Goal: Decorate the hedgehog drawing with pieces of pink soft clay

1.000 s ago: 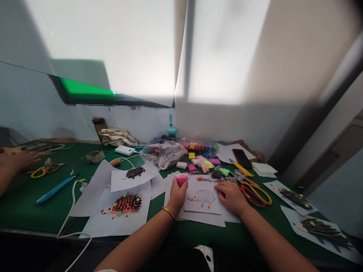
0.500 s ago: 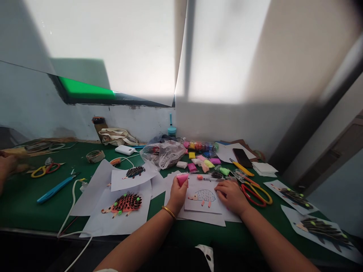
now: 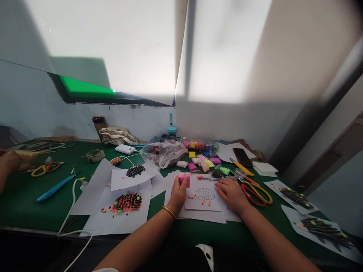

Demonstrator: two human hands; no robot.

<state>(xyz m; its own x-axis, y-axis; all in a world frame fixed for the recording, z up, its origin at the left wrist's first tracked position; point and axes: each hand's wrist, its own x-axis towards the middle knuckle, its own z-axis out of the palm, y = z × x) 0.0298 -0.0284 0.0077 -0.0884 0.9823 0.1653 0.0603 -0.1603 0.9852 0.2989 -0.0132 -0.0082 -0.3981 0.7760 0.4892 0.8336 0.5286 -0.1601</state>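
Observation:
Fingers of my left hand [image 3: 179, 194] are closed on a pink packet [image 3: 184, 180], held over the left edge of the hedgehog drawing [image 3: 205, 193]. That drawing, an outlined body with pink feet, lies on stacked white sheets. On the right side of the sheets rests my right hand [image 3: 231, 192], palm down, fingers loosely spread at the drawing's edge. A small orange-pink piece [image 3: 200, 176] and a pen-like tool [image 3: 208, 178] lie just above the drawing.
Colourful clay packets [image 3: 209, 163] and a plastic bag [image 3: 166, 154] lie behind. Red-and-yellow scissors [image 3: 256, 192] and a phone [image 3: 242, 157] are on the right. Decorated hedgehog sheets [image 3: 121, 206] sit left, near a white cable [image 3: 74, 200]. Another person's hand [image 3: 8, 162] shows far left.
The pink packet in my left hand has turned and now shows more of its flat face. My right hand has stayed nearly still.

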